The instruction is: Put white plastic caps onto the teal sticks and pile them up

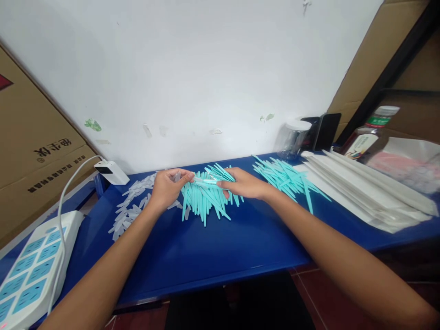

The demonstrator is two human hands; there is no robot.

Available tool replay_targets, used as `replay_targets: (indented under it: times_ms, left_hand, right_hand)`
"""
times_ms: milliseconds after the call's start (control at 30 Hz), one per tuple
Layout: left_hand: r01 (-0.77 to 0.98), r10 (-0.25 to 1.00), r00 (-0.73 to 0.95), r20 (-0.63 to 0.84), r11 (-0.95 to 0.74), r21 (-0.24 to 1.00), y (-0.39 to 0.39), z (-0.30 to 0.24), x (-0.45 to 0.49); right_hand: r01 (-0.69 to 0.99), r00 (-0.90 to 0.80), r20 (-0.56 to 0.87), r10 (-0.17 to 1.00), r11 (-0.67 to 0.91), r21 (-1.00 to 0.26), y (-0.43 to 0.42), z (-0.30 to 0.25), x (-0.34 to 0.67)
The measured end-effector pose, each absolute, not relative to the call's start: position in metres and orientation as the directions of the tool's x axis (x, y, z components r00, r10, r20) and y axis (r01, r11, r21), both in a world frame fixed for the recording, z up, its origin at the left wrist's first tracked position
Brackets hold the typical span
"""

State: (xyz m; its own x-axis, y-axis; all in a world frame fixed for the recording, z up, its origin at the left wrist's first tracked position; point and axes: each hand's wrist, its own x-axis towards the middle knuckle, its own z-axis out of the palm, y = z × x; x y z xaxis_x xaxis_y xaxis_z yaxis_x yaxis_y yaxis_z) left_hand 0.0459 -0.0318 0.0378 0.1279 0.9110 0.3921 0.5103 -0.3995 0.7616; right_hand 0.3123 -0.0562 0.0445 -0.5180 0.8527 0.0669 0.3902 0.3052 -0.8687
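My left hand (168, 187) is closed in a pinch at the left end of a shiny clear piece, with a small translucent piece showing by its fingers. My right hand (242, 183) is closed round the other end, where several turquoise sticks (219, 171) jut out past its fingers. Below both hands lies a pile of slim, tapered turquoise sticks (202, 201). To the left, partly behind my left wrist, small translucent pieces (132, 204) are scattered. What exactly sits between the fingertips is hard to make out.
The blue table (206, 256) meets a white wall. At right are a second pile of turquoise sticks (280, 176), long plastic-wrapped packs (364, 188), a lidded jar (294, 140) and a bottle (367, 133). At left stand a power strip (37, 266), white charger (113, 172) and cardboard box (37, 151).
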Motion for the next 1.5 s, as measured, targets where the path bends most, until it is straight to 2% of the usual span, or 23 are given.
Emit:
replay_targets:
  times_ms: [300,600,833,1033,1500]
  left_hand:
    - [0.468,0.925,0.044,0.378,-0.354,0.81,-0.034,0.03,0.052]
    - [0.375,0.939,0.048,0.341,-0.333,0.865,-0.033,0.028,0.055]
    - [0.359,0.971,-0.008,0.24,-0.221,0.907,-0.038,0.03,0.056]
    - [0.317,0.979,-0.02,0.205,-0.189,0.93,-0.038,0.03,0.056]
    - [0.403,0.945,0.023,0.327,-0.308,0.862,-0.042,0.028,0.062]
  right_hand:
    - [0.393,-0.536,0.102,0.838,0.355,-0.848,-0.056,0.044,0.31]
    - [0.413,-0.537,0.139,0.832,0.403,-0.817,-0.054,0.041,0.311]
    - [0.482,-0.498,0.152,0.854,0.417,-0.771,-0.054,0.039,0.31]
    - [0.507,-0.485,0.17,0.858,0.434,-0.744,-0.054,0.037,0.31]
    - [0.474,-0.482,0.188,0.856,0.435,-0.766,-0.056,0.036,0.306]
